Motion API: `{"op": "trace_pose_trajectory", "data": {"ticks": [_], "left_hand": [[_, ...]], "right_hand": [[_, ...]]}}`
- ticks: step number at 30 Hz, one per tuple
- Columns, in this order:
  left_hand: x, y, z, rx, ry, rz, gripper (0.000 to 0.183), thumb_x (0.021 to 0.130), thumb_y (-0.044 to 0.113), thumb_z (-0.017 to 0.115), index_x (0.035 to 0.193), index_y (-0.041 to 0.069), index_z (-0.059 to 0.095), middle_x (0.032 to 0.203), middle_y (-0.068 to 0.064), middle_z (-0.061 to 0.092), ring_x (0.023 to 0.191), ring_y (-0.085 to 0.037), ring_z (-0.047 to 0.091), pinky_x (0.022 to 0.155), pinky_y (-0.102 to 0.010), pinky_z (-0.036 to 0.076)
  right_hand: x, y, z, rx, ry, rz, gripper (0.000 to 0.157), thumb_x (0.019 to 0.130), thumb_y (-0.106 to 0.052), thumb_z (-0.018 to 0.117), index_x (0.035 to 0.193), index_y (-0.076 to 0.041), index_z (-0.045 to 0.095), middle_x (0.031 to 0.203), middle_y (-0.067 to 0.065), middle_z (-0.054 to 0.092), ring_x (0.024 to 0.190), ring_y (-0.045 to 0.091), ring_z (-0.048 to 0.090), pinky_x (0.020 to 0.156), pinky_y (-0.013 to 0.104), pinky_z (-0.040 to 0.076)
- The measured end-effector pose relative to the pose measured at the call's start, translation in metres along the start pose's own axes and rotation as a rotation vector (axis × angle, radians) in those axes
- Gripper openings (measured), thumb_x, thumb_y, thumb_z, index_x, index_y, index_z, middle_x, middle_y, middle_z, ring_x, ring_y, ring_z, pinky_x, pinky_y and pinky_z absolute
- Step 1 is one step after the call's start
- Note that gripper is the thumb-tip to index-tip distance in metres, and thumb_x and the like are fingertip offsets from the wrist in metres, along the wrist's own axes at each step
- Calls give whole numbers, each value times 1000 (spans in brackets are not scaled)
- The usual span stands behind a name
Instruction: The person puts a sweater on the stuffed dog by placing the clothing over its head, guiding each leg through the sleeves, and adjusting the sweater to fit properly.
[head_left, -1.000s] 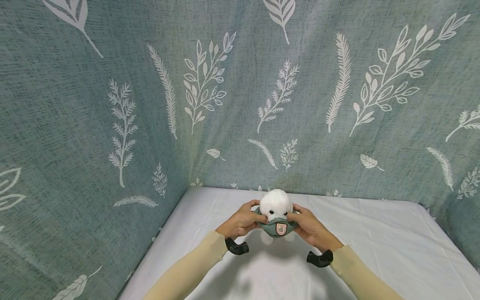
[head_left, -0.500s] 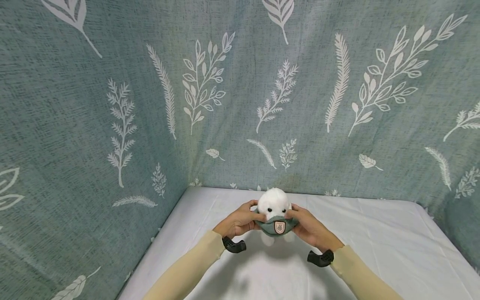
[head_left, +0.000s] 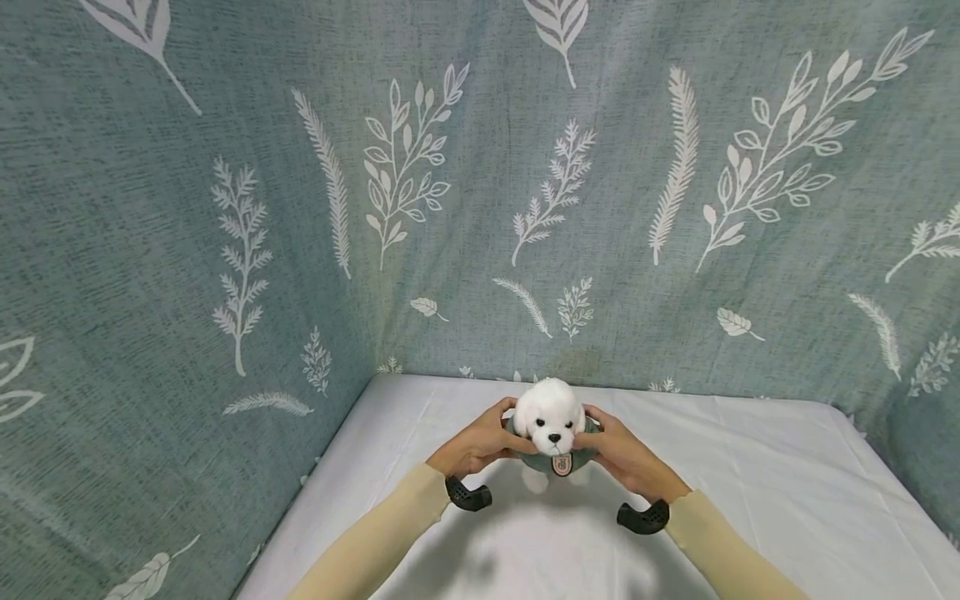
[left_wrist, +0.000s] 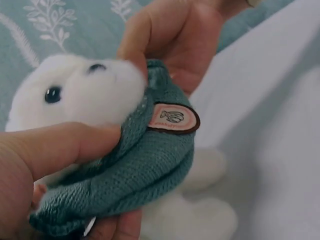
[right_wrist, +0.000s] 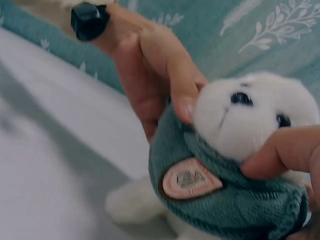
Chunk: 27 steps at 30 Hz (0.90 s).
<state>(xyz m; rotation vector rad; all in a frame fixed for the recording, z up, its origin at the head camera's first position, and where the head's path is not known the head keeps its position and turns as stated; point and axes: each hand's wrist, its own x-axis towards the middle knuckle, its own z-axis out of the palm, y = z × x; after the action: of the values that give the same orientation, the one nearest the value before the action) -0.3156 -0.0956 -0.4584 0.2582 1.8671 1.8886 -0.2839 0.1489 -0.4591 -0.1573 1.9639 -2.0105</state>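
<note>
A white plush dog [head_left: 551, 404] wearing a green knitted sweater [left_wrist: 160, 155] faces me at the middle of the table. My left hand [head_left: 480, 437] grips the sweater at one side, its thumb on the collar below the dog's muzzle. On the other side my right hand [head_left: 624, 454] pinches the collar, thumb near the cheek. Eyes and nose show above the neckline. A pink badge [right_wrist: 190, 180] sits on the sweater's chest. White paws [left_wrist: 210, 215] stick out below the hem. Fingers behind the dog are partly hidden.
A white cloth [head_left: 750, 483] covers the table. Grey-green curtains with white leaf prints [head_left: 465, 208] stand behind and at the left. Each wrist wears a black strap-like device [head_left: 468, 494].
The collar, which covered the dog's muzzle before, is now below it, and the nose and mouth have come into sight. Both hands keep their hold with only small shifts.
</note>
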Motion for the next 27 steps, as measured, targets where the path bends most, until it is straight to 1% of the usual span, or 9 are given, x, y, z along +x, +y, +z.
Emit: {"op": "trace_pose_trajectory", "data": {"ticks": [3, 7, 11, 13, 17, 19, 22, 24, 27], "left_hand": [[1, 0, -2, 49, -3, 22, 81, 76, -14, 84, 144, 11, 45, 135, -20, 56, 116, -33, 62, 88, -44, 57], [2, -2, -3, 150, 41, 49, 86, 71, -13, 88, 143, 14, 49, 133, -19, 55, 115, -32, 60, 85, -42, 58], [3, -5, -4, 223, 82, 60, 79, 72, -8, 89, 139, 16, 54, 122, -19, 58, 108, -31, 60, 82, -41, 56], [4, -7, -5, 243, 94, 58, 74, 74, -5, 89, 137, 16, 57, 117, -18, 57, 104, -30, 60, 82, -42, 55], [7, -11, -7, 253, 118, 52, 66, 76, -2, 89, 132, 17, 60, 115, -18, 55, 99, -29, 59, 85, -48, 55], [9, -13, -8, 250, 129, 50, 64, 76, -2, 88, 131, 17, 60, 115, -18, 55, 99, -29, 59, 86, -50, 54], [12, -15, -10, 247, 135, 52, 63, 77, -1, 89, 130, 16, 60, 117, -17, 57, 100, -30, 61, 88, -51, 54], [13, -16, -10, 250, 133, 57, 63, 76, 0, 89, 131, 16, 60, 118, -17, 58, 100, -29, 61, 87, -51, 55], [14, -17, -12, 246, 116, 70, 64, 77, 0, 89, 131, 17, 60, 120, -15, 59, 102, -28, 62, 85, -46, 55]], "right_hand": [[1, 2, -6, -59, -10, -15, 78, 94, -9, 70, 160, -8, 29, 162, 24, 28, 144, 43, 37, 110, 55, 40], [4, 6, -14, -115, -34, -42, 78, 94, -13, 75, 159, -10, 33, 159, 23, 33, 143, 41, 39, 110, 54, 41], [7, 12, -21, -168, -62, -69, 79, 93, -18, 79, 159, -11, 35, 154, 22, 40, 138, 39, 45, 110, 53, 41], [8, 14, -24, -179, -67, -74, 81, 91, -20, 81, 158, -12, 37, 152, 21, 44, 135, 37, 48, 110, 53, 41], [11, 17, -27, -198, -71, -86, 81, 90, -22, 82, 158, -12, 39, 151, 20, 44, 134, 36, 49, 110, 54, 40], [12, 18, -28, -196, -67, -83, 79, 90, -22, 83, 157, -13, 41, 151, 19, 44, 135, 35, 48, 110, 53, 40], [14, 18, -29, -202, -67, -85, 77, 91, -21, 81, 157, -12, 41, 152, 19, 43, 134, 35, 47, 109, 53, 41], [15, 18, -29, -197, -52, -78, 77, 91, -20, 82, 156, -11, 42, 151, 19, 43, 132, 35, 48, 107, 52, 43], [16, 18, -30, -214, -47, -78, 78, 92, -20, 80, 157, -7, 39, 153, 21, 41, 131, 36, 48, 104, 51, 45]]}}
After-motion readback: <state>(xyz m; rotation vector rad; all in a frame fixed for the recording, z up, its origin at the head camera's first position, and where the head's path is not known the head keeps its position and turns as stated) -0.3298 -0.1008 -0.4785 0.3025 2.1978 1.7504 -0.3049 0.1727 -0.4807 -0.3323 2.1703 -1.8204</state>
